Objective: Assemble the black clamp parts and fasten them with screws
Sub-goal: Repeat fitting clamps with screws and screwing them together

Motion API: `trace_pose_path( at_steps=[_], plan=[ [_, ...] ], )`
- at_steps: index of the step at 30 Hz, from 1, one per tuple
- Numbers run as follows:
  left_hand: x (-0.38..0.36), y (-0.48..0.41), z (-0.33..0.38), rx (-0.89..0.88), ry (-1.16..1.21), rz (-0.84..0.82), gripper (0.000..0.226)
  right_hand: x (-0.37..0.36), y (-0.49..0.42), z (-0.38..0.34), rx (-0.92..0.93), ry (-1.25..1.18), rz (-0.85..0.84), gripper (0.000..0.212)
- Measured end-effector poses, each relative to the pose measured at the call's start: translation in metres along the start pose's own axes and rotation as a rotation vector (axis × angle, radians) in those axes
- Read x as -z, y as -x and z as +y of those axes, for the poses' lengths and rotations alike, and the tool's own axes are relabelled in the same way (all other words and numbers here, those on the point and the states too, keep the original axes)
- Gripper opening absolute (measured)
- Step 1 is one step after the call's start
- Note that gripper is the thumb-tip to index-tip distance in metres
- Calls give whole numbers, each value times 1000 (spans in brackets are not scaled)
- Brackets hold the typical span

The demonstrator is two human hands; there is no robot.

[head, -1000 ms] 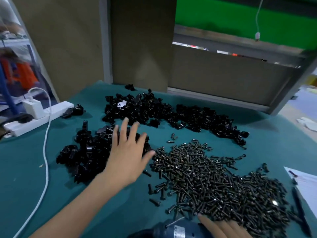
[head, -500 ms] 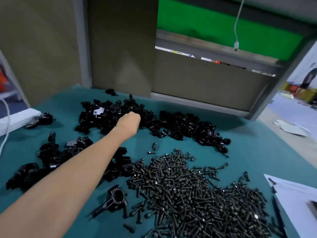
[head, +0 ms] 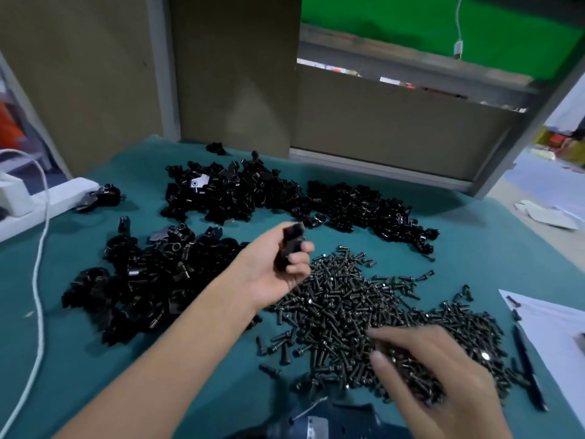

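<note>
In the left hand (head: 272,282), gripped by curled fingers (head: 299,259), the clamp part (head: 292,239) looks rigid, light, best pinched by its sides; the right hand (head: 438,380) touches screws (head: 342,305) beneath, grip unclear.

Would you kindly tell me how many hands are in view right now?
2. The left hand, mid-frame, grips a black clamp part; the right hand, lower right, is over the screw pile.
</note>
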State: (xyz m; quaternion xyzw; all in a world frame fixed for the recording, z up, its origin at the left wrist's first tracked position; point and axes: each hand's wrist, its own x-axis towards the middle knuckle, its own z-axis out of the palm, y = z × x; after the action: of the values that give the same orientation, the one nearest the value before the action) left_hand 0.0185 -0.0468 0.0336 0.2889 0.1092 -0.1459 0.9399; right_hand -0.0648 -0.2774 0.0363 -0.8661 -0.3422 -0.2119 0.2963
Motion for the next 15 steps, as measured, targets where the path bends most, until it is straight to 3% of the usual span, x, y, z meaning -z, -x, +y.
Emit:
trace_pose_path(
  at_steps=[4, 7, 12, 15],
  plan=[
    [12, 14, -36, -67, -212, 125, 24, -15, -42, 34, -246, -27, -83, 15],
    [21, 16, -45, -122, -262, 116, 18, -30, -92, 87, -392, 44, -72, 13],
    [35, 17, -42, -280, -515, 105, 25, -65, -163, 158, -611, 199, -226, 37],
    [41, 14, -38, -364, -668, 138, 27, -90, -185, 178, -728, 119, -240, 43]
  ],
)
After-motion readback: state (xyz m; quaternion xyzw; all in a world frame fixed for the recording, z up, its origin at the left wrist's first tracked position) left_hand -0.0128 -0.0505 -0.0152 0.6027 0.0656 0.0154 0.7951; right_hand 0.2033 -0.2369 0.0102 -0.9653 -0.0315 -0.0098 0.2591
